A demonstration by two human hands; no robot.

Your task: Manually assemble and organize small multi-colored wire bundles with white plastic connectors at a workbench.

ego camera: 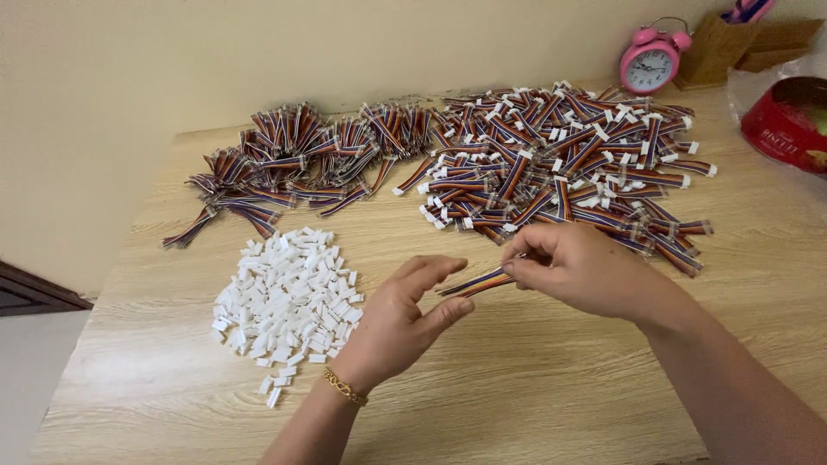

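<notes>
My right hand (579, 269) pinches one short multicoloured ribbon cable (476, 282) by its right end, just above the wooden table (517, 379). My left hand (398, 320), with a gold bracelet on the wrist, hovers to the cable's left with fingers spread and nothing in them. A heap of small white plastic connector housings (284, 297) lies just left of the left hand. Behind the right hand spreads a large pile of cables with white connectors fitted (560, 164). A pile of cables without connectors (297, 164) lies at the back left.
A pink alarm clock (650, 60) stands at the back right by the wall, beside a brown wooden holder (719, 47). A red round tin (788, 120) sits at the right edge. The table's left edge drops off near a dark piece of furniture (34, 293).
</notes>
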